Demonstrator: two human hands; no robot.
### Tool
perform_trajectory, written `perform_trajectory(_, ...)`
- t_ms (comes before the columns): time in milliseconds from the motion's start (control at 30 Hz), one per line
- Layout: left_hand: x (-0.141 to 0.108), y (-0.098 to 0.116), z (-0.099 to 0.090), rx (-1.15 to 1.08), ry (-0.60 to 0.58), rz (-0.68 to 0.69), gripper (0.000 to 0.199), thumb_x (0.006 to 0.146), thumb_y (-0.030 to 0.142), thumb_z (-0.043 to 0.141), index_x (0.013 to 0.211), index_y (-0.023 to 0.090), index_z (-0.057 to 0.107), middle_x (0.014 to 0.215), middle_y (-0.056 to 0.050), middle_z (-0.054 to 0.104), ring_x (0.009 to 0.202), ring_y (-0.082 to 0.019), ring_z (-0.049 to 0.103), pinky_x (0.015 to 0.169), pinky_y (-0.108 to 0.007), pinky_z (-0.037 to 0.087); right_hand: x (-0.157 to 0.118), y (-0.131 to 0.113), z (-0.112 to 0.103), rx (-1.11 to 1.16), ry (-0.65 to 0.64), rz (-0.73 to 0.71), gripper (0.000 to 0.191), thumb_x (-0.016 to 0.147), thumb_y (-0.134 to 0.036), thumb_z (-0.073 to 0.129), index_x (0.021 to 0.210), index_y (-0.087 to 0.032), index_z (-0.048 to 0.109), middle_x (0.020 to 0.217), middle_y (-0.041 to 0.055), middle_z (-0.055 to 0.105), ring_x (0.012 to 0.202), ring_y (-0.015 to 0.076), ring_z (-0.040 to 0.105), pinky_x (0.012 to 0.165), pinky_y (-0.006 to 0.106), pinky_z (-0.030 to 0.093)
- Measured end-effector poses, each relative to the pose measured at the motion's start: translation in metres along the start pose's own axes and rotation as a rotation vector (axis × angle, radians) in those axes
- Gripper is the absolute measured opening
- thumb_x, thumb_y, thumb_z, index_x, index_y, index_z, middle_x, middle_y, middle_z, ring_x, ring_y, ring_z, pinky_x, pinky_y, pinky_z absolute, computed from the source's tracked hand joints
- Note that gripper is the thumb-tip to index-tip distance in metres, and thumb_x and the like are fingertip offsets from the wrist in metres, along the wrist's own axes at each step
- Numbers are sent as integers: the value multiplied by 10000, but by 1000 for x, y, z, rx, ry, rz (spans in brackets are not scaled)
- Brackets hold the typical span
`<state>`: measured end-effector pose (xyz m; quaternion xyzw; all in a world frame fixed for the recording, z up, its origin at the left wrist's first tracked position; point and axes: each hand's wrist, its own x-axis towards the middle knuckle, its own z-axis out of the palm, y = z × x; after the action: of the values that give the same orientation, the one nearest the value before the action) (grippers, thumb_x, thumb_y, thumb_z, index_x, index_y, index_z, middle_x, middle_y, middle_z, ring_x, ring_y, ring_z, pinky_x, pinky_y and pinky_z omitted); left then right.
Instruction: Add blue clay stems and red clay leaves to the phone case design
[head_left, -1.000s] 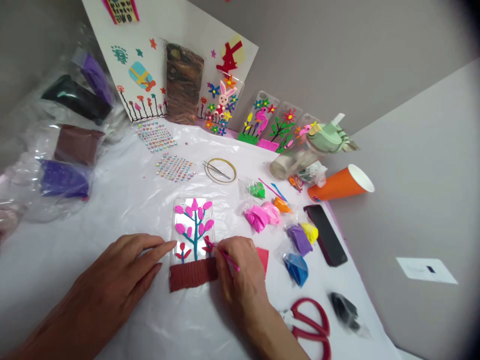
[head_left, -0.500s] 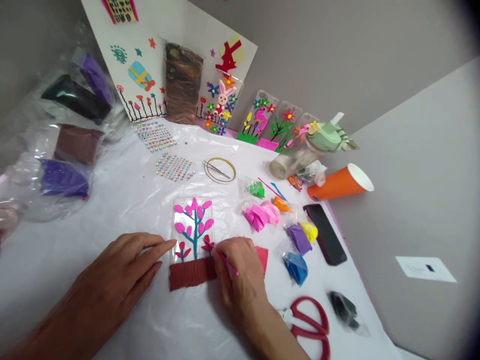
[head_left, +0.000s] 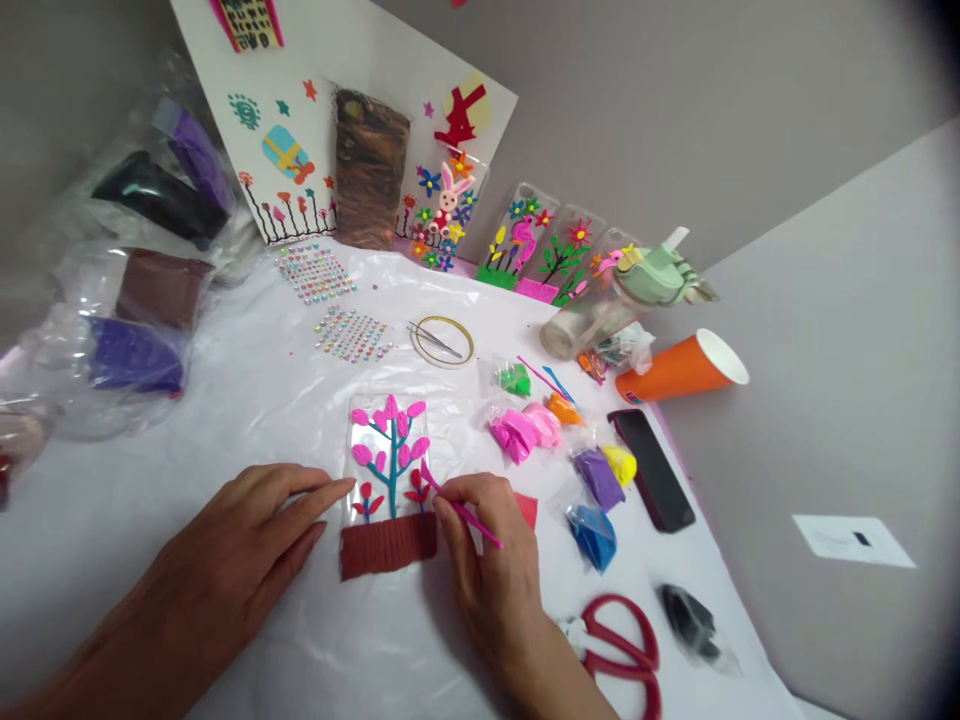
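A clear phone case (head_left: 358, 437) lies on the white-covered table, bearing a blue-stemmed tree with pink leaves, two small red flowers and a ridged brown clay strip (head_left: 388, 546) at its lower end. My left hand (head_left: 262, 545) rests at the case's left edge, index fingertip touching it, fingers stretched out and holding nothing. To the right of the case, my right hand (head_left: 491, 550) pinches a thin pink clay tool (head_left: 472, 520) between thumb and index finger. The tool's flat tip is just above the right red flower (head_left: 417, 492).
Bagged clay in pink (head_left: 514, 435), purple (head_left: 598, 476) and blue (head_left: 592, 537) lies right, near a black phone (head_left: 652, 470) and red-handled scissors (head_left: 622, 640). Gem sheets (head_left: 352, 335), tweezers (head_left: 436, 340), an orange cup (head_left: 682, 366) and a bottle (head_left: 600, 310) stand or lie farther back.
My right hand has moved slightly right and the pink tool's tip has lifted up from the right red flower. My left hand keeps its place at the case. The view has shifted slightly.
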<state>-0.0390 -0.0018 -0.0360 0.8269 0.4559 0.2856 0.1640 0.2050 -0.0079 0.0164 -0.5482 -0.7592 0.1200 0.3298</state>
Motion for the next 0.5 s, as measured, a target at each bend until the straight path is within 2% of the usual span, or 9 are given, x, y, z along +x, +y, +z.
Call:
perform_trajectory(300,-3,0,0,25,1,-14,349,1053,297,407,1379,334,525,1215,-4,612,1115,-197,563,998,-322,415,1,4,8,-115,-38,-73,232,1102,-262,395,943,-223,559,798,4,652,704,172,568,695,304,407)
perform_trajectory(500,-2,1,0,2,-23,-26,354,1053,277,413,1387,326,519,1242,-1,588,1156,-189,536,1048,-306,375,0,5,11,-183,-116,-129,252,1065,-125,354,922,-203,546,793,22,630,709,187,521,737,332,393)
